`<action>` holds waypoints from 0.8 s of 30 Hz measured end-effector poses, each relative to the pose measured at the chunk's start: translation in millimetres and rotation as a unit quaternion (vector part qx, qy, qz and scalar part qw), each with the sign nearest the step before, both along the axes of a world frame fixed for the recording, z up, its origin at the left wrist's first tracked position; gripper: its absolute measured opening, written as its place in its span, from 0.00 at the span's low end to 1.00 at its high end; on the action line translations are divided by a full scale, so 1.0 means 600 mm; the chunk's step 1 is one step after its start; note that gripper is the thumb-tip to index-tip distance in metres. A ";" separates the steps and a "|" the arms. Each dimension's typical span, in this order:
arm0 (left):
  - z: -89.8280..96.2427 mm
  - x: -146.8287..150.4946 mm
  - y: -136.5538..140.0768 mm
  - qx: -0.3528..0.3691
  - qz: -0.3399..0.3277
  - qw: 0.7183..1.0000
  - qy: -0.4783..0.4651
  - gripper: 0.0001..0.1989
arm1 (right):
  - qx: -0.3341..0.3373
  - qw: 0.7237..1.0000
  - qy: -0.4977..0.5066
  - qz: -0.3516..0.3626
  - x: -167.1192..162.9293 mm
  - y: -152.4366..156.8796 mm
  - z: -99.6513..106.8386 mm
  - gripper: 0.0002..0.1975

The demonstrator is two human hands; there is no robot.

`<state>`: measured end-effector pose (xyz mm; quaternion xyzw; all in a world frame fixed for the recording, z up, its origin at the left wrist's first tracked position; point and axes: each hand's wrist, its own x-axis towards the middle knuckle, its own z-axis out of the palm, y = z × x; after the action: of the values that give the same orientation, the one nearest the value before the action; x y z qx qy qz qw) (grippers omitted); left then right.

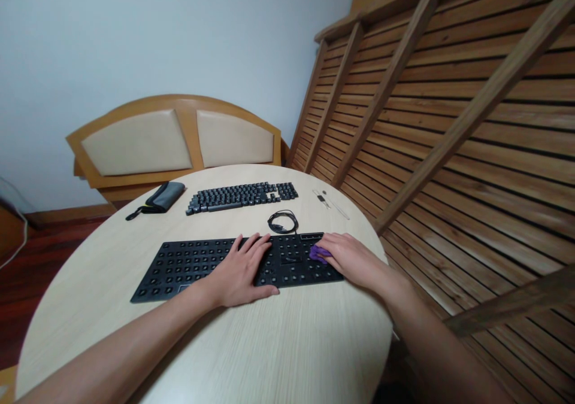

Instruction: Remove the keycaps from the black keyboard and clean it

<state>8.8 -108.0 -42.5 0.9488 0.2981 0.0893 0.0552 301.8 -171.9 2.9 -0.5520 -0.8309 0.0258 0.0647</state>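
A black keyboard base (193, 257) with its keycaps off lies across the near middle of the table, bare switches facing up. My left hand (242, 269) rests flat on its middle, fingers spread, thumb along the near edge. At the right end, my right hand (348, 257) grips a bunched purple cloth (318, 253) and presses it onto the number-pad area. A coiled black cable (283, 221) lies just behind the base. Farther back, loose black keycaps (238, 196) are laid out in keyboard order.
A grey and black folded pouch (165, 197) lies at the table's back left. Thin small tools (330, 202) lie at the back right. The round pale table (287, 344) has a slatted wooden frame (440, 122) close along its right side and a padded headboard (179, 140) behind it.
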 end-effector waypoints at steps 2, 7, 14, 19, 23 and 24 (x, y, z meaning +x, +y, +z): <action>-0.002 -0.001 0.001 0.002 -0.003 1.000 -0.006 0.47 | -0.008 1.000 -0.006 -0.017 0.014 -0.005 0.004 0.08; -0.002 0.000 0.001 0.003 -0.002 1.000 -0.004 0.47 | 0.013 0.997 -0.020 -0.068 0.029 -0.015 0.012 0.08; 0.000 0.000 0.000 0.003 -0.001 1.000 -0.003 0.47 | 0.044 0.998 0.046 0.021 -0.019 -0.014 0.003 0.09; -0.002 0.000 0.001 0.003 -0.004 1.000 -0.008 0.47 | -0.005 0.999 0.038 0.037 -0.030 -0.016 -0.012 0.13; 0.002 0.001 0.000 0.001 0.000 1.000 0.000 0.48 | -0.029 0.998 0.054 0.020 -0.003 -0.023 -0.005 0.16; 0.002 0.001 -0.001 0.001 0.002 1.000 0.001 0.48 | -0.035 0.998 0.057 0.012 0.007 -0.025 -0.003 0.16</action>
<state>9.5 -108.4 -41.3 0.9484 0.2995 0.0888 0.0542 306.2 -186.7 1.4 -0.5416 -0.8310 0.0871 0.0924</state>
